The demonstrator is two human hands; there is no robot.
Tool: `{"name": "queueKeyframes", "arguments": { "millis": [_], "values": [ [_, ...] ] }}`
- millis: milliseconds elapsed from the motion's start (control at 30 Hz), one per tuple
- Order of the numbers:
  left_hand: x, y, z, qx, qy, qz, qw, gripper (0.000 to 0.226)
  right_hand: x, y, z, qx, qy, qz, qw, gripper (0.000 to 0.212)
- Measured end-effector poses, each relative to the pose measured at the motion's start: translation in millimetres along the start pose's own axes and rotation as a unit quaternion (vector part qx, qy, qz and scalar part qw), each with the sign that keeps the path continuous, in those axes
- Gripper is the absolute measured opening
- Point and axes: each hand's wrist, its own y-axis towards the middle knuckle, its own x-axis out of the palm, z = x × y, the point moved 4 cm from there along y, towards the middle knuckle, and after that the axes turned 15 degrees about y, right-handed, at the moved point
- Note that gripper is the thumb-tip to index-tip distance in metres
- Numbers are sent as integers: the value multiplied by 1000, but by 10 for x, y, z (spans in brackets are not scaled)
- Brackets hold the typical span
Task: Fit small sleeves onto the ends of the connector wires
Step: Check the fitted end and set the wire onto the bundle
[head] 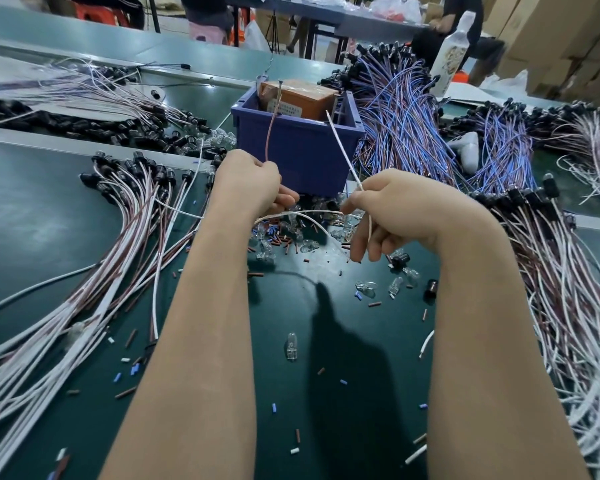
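Left hand (248, 183) is closed in a fist around a brown wire (270, 133) whose free end rises in front of the blue bin (302, 147). Right hand (392, 211) pinches a white wire (342, 148) between thumb and forefinger, its end slanting up toward the bin. Both hands hang above the green surface (361, 375), just over a scatter of small sleeves (278, 235) and clear bulbs (291, 346). Bundles of finished wires (94, 271) lie to either side.

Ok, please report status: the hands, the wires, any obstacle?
Left hand shut on thin brown wire. Right hand shut on thin white wire. No sleeve visibly on either end. Blue plastic crate right behind.
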Motion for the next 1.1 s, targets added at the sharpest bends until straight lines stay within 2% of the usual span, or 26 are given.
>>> {"name": "queueKeyframes", "arguments": {
  "millis": [267, 1100],
  "values": [
    [-70, 79, -78, -31, 4, -1, 1000, 22, -38, 17, 21, 10, 8, 13, 1000, 24],
    [-147, 77, -111, -33, 5, 2, 999, 25, -169, -76, 22, 27, 47, 45, 998, 24]
  ]
}}
